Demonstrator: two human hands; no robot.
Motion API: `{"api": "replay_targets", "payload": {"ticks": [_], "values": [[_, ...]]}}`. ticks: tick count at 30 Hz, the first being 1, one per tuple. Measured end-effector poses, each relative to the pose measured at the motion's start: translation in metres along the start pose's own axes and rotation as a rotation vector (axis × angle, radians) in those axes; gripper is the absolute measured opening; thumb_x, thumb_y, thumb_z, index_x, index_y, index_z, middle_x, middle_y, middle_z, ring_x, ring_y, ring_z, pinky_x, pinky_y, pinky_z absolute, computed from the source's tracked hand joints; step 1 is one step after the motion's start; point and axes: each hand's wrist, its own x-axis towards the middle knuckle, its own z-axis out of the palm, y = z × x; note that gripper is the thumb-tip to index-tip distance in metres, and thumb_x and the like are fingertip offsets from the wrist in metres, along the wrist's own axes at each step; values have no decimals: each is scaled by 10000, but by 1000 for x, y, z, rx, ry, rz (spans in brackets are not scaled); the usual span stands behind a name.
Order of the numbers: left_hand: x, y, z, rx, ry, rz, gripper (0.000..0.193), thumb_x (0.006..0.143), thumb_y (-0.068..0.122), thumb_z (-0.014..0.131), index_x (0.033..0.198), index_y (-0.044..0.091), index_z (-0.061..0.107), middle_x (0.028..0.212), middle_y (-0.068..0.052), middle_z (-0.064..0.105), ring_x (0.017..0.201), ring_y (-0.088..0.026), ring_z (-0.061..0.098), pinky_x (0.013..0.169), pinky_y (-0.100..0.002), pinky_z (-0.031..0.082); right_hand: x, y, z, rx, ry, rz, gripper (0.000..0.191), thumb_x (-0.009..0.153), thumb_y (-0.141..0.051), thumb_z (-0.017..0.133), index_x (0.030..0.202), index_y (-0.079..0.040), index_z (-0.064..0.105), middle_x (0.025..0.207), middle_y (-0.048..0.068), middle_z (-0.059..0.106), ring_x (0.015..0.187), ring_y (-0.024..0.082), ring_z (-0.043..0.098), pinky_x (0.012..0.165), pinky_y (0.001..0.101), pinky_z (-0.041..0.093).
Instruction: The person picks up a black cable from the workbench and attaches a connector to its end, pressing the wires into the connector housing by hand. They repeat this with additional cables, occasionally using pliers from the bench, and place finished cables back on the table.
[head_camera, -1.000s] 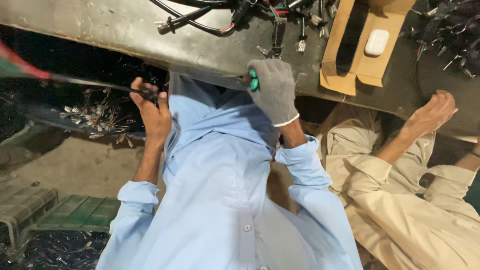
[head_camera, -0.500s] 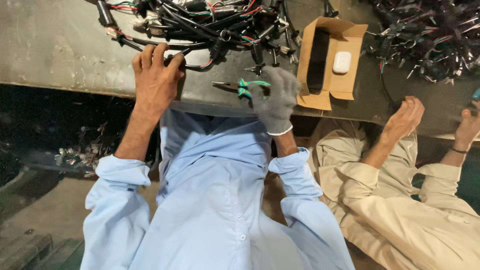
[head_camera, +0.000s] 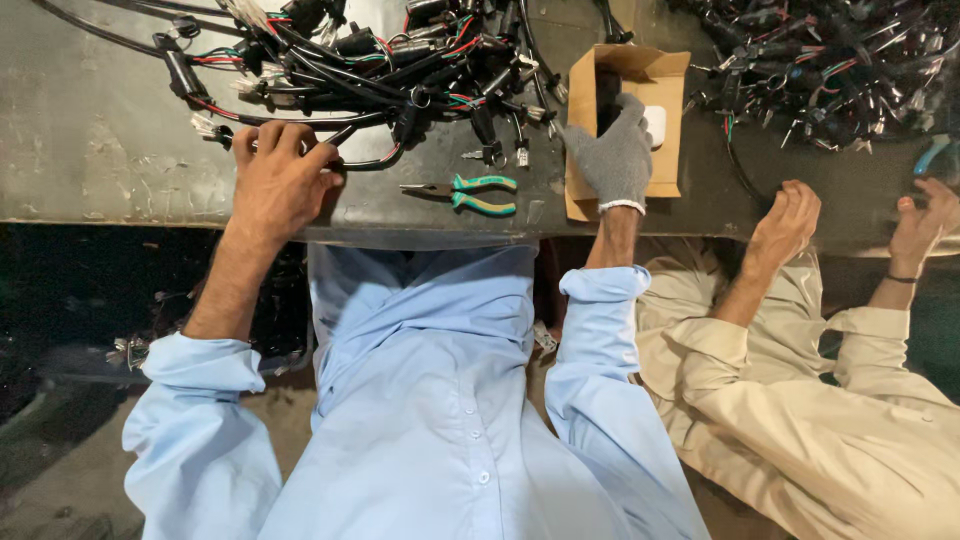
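Light blue buttoned shirt, sleeves rolled up; left hand (head_camera: 275, 185) bare, right hand (head_camera: 615, 155) in a grey knit glove.
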Motion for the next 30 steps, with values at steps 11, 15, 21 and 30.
{"api": "replay_targets", "payload": {"ticks": [11, 15, 21, 30], "values": [[17, -14, -8, -143, 179, 36, 37, 1096, 78, 677, 1112, 60, 649, 1148, -54, 656, 1162, -276, 575, 1113, -451, 346, -12, -4, -4, 44, 74, -43, 631, 840, -346, 808, 1307, -46, 507, 1249, 189, 611, 1189, 403, 567, 996, 494, 471], [29, -17, -40, -325, 359, 62, 62, 1136, -18, 605, 1161, 29, 636, 1069, -90, 697, 964, -321, 624, 926, -389, 461, -22, -21, -18, 57, 101, -89, 539, 856, -312, 794, 1261, -57, 548, 1210, 166, 633, 1168, 384, 586, 995, 485, 478], [16, 58, -90, -375, -9, 72, 126, 969, 158, 710, 1073, 110, 658, 832, -137, 683, 792, -364, 680, 653, -455, 514, -126, -65, -25, 378, 143, -782, 401, 879, -261, 773, 1193, -72, 609, 1151, 131, 667, 1137, 355, 614, 995, 470, 490], [-36, 74, -98, -115, 195, 81, 205, 882, 118, 698, 1061, 94, 601, 875, -94, 685, 782, -310, 692, 698, -454, 514, -168, -59, -11, 610, -377, -499, 163, 984, -188, 648, 1043, -38, 666, 912, 119, 690, 877, 317, 674, 819, 384, 541]]}}
